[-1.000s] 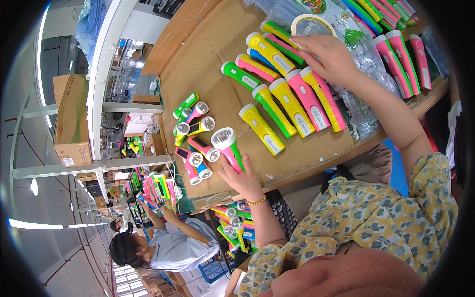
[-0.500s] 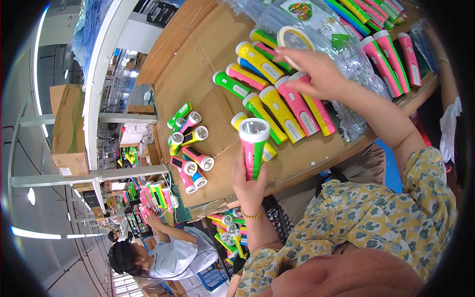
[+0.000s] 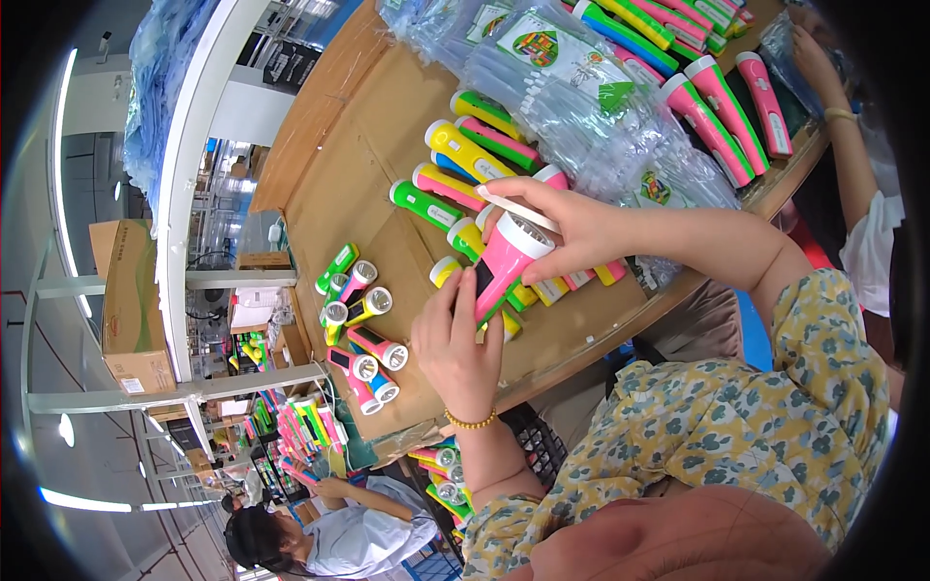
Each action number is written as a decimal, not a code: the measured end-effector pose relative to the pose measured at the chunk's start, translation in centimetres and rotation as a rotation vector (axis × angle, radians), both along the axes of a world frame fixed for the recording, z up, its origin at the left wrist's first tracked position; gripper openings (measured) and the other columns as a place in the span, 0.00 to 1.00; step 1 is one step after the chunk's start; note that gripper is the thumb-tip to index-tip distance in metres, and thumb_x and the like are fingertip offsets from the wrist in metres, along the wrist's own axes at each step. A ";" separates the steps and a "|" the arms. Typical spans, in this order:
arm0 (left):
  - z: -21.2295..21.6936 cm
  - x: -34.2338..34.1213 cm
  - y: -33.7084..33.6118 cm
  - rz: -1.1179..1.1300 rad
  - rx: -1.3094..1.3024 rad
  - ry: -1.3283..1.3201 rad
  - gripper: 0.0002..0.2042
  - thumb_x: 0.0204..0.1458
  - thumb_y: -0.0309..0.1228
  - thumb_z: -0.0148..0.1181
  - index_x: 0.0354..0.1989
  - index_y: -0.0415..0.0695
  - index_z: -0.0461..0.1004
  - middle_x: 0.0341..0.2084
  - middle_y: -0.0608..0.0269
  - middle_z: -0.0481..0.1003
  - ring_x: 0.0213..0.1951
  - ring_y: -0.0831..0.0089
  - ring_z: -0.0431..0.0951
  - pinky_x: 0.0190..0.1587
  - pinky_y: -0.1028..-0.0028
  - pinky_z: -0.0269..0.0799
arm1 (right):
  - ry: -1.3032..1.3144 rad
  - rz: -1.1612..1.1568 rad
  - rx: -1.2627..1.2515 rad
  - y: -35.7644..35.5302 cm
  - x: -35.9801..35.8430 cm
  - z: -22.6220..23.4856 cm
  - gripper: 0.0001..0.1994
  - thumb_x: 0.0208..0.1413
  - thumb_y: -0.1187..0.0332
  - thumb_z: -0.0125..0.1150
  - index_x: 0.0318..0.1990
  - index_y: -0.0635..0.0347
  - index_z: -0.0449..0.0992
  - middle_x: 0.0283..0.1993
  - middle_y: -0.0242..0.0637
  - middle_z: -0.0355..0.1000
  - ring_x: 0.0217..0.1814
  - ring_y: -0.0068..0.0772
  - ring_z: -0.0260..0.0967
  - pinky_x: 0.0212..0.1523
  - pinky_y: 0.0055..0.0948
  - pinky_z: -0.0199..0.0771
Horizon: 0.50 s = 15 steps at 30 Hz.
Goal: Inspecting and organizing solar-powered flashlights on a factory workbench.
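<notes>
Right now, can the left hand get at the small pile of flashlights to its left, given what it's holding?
Probably not freely: the left hand grips the pink flashlight together with the right hand. The path over bare cardboard to the small pile looks open.

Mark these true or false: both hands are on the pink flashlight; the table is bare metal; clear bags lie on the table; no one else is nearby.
1. Both the left hand and the right hand hold the pink flashlight. True.
2. The table is bare metal. False: it is covered in brown cardboard.
3. Clear plastic bags lie on the table. True.
4. Nobody else is nearby. False: another person sits below the table.
</notes>
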<state>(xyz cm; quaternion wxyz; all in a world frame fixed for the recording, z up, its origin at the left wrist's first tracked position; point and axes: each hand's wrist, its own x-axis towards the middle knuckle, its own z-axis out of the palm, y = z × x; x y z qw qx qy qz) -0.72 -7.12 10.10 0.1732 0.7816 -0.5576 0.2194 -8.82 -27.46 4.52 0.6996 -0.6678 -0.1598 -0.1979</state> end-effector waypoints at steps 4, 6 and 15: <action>-1.1 0.7 0.4 0.178 -0.297 0.020 0.31 0.38 0.25 0.67 0.55 0.39 0.65 0.53 0.49 0.65 0.54 0.54 0.66 0.55 0.61 0.61 | 0.047 -0.217 0.154 -1.0 0.1 0.3 0.39 0.48 0.72 0.65 0.65 0.57 0.46 0.57 0.37 0.61 0.57 0.27 0.61 0.56 0.30 0.64; -2.6 2.0 1.5 0.276 -0.318 0.056 0.32 0.40 0.22 0.64 0.58 0.37 0.61 0.54 0.47 0.64 0.55 0.52 0.64 0.57 0.60 0.59 | 0.044 -0.360 0.221 -2.2 0.9 -0.1 0.37 0.51 0.68 0.63 0.65 0.56 0.47 0.49 0.34 0.64 0.42 0.21 0.66 0.38 0.22 0.70; -15.4 10.9 11.1 0.678 0.228 0.303 0.34 0.49 0.52 0.54 0.62 0.46 0.58 0.61 0.44 0.55 0.61 0.47 0.55 0.60 0.53 0.53 | -0.059 -0.400 0.625 -6.8 -0.2 3.5 0.34 0.53 0.56 0.62 0.61 0.61 0.51 0.40 0.35 0.69 0.29 0.22 0.70 0.14 0.17 0.50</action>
